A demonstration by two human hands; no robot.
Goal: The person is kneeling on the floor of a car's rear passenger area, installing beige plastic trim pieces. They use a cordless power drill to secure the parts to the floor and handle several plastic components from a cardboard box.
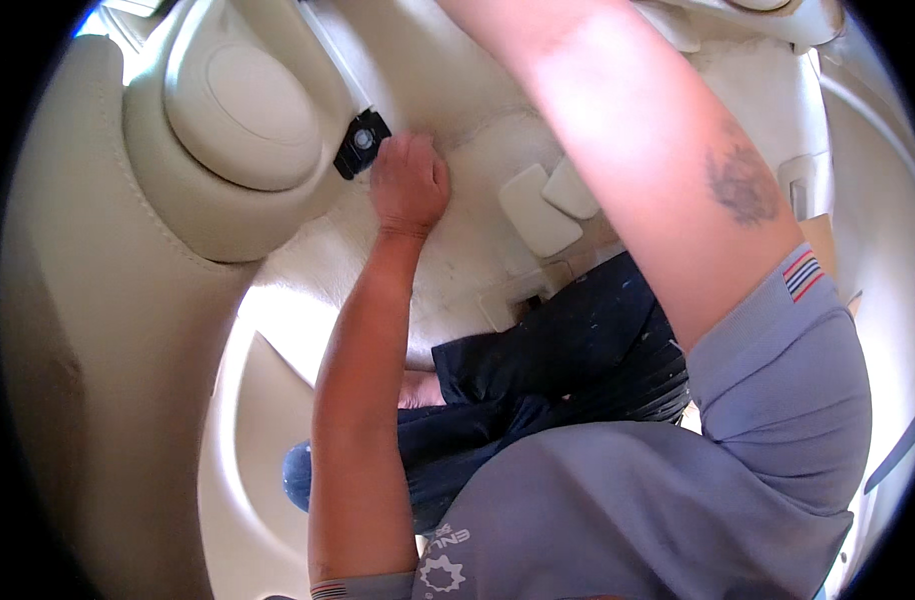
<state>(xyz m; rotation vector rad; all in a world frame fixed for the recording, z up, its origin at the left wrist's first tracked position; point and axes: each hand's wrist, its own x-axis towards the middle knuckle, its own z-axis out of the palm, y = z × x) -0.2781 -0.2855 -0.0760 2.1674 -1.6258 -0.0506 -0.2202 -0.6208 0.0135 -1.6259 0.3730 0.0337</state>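
Observation:
My left hand point(410, 182) is closed, its fingers curled down against the pale carpeted floor point(468, 180). Whatever those fingers may grip is hidden beneath them. Right beside the fingertips sits a black bracket point(363, 143) with a round bolt head in it, at the foot of the beige seat side trim. A thin metal rail point(330, 52) runs up and away from that bracket. My right arm stretches across the top of the picture, and its hand lies beyond the upper edge.
A beige seat point(128, 300) with a rounded side cover point(243, 115) fills the left. Two beige pads point(541, 210) overlap on the floor. My folded legs in dark trousers point(548, 360) take up the middle. Light trim panels curve along the right.

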